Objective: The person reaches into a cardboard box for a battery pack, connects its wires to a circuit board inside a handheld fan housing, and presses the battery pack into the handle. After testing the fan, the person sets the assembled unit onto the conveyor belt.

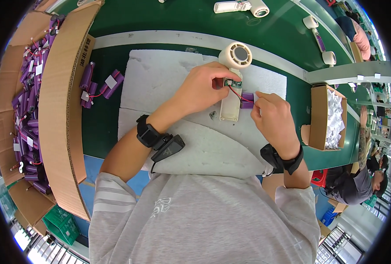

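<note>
Green worktable carries a pale straight rail along its far part; beyond the rail, a white handheld fan lies flat at the top of view. Large open cardboard box stands at left, near wall upright. Smaller open carton, at right on the table, is filled with white crumpled-looking pieces, material unclear. Lower left: green plastic crate, beside the large box. Lower right: red stool, partly hidden; a co-worker in a dark top near it. Upper right: another person in pink, partly cropped by the lens rim. Blue floor shows below the table edge.
</note>
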Motion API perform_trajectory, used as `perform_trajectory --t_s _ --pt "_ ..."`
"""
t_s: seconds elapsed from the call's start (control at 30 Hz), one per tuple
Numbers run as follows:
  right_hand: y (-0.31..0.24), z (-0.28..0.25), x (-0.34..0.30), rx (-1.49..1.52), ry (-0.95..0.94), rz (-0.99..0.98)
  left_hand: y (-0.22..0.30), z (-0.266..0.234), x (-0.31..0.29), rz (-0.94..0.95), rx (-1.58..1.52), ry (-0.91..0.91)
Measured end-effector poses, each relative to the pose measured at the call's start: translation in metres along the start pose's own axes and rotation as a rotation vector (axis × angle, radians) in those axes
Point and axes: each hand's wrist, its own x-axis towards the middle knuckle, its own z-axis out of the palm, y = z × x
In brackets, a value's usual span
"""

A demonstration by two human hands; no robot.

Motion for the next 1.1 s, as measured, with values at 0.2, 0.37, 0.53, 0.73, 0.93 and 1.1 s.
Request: perform_trajectory --t_s 0.2,0.37,0.53,0.73,0.93,1.1 --pt "0.013 0.001 0.000 0.179 -0.001 0.158 -0.003 -0.001 0.000 0.012 0.010 0.003" --pt "0.057 -0.014 0.014 0.400 0.040 0.344 0.001 -0.002 -0.001 0.009 0.023 -0.011" --pt "0.077 -0.023 0.044 0.282 0.383 0.657 -0.001 0.002 -0.001 0.002 -0.018 0.038" --pt "0.027 -0.006 0.016 0.133 -0.019 -0.106 0.001 0.005 -0.001 -0.035 -0.025 0.064" --pt "0.027 -0.003 0.011 0.657 -0.449 0.277 0.000 0.004 -0.002 -0.008 0.004 0.088" --pt "0.016 -0.018 0.009 1.384 -0.581 0.600 -0.002 0.000 0.000 0.063 0.076 0.056"
